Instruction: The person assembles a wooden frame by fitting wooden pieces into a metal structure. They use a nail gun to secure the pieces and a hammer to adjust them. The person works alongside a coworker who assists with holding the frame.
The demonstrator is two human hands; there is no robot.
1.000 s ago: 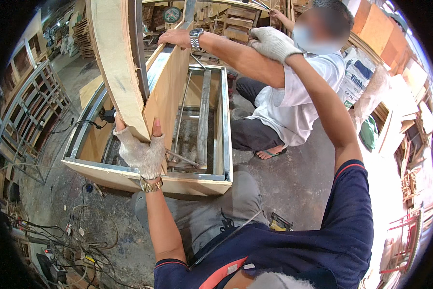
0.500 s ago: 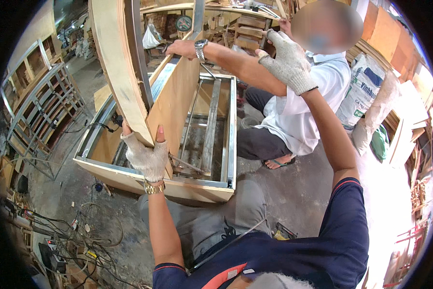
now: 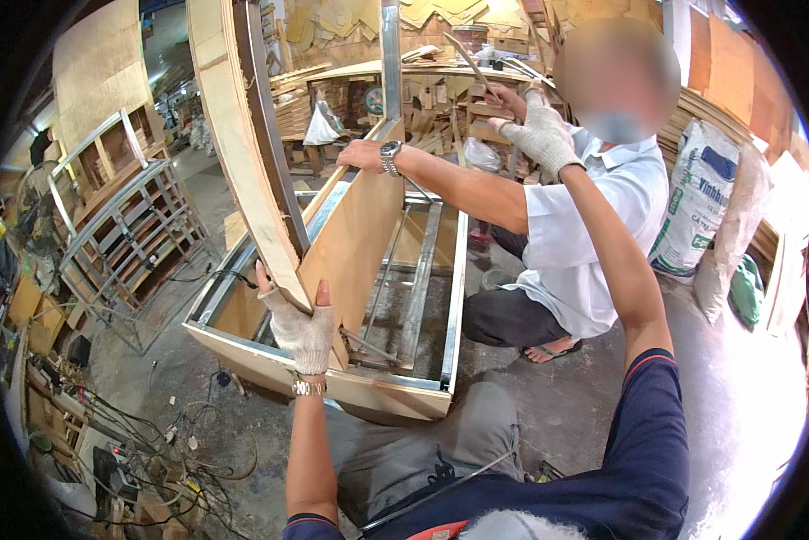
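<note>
My left hand (image 3: pixel 302 329), in a knit work glove, grips the lower corner of a tall plywood panel (image 3: pixel 233 153) edged with a dark metal strip. The panel stands tilted over an open wood and metal cabinet frame (image 3: pixel 332 387) lying on the floor. A brown plywood board (image 3: pixel 350 243) stands upright inside the frame. A crouching co-worker in a white shirt rests a hand with a wristwatch (image 3: pixel 366 157) on the board's top edge. My gloved right hand (image 3: pixel 542 135) is raised high with curled fingers, right beside the co-worker's other hand (image 3: pixel 510 95). Whether it holds anything is unclear.
Metal shelf frames (image 3: pixel 125 234) stand at the left. Cables and tools (image 3: pixel 152 432) lie on the concrete floor at lower left. Stacked wood and boards (image 3: pixel 422 90) fill the back. Filled sacks (image 3: pixel 701 216) lean at the right, and my knee is against the frame's near edge.
My right hand has moved up and to the right, toward the co-worker's raised hand. My left hand keeps its grip on the panel's corner. The co-worker's watch hand stays on the board.
</note>
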